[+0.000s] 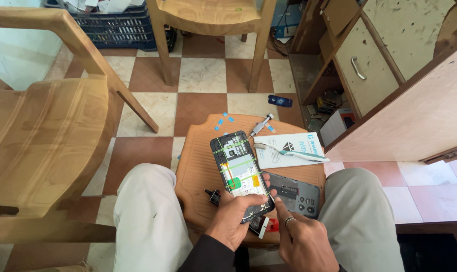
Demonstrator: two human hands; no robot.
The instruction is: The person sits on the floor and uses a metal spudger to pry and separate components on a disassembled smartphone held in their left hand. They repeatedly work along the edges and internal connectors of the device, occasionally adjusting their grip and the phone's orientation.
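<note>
A brown plastic stool (198,166) serves as the counter, set between the person's knees on a red and cream checkered floor (203,75). The left hand (233,216) grips the near end of an opened phone (238,166), back cover off and bound by 3 green bands, lying along the stool's middle. The right hand (301,236) is loosely curled with its forefinger stretched to the phone's near right edge, holding nothing. Just right of the phone lies the dark back cover (296,194). Farther off sit a white booklet (289,149), a toothbrush (289,152) across it, and a screwdriver (261,125) near small blue bits (223,121). A plastic chair (37,141) crowds the left; a wooden cupboard (389,75) closes the right.
</note>
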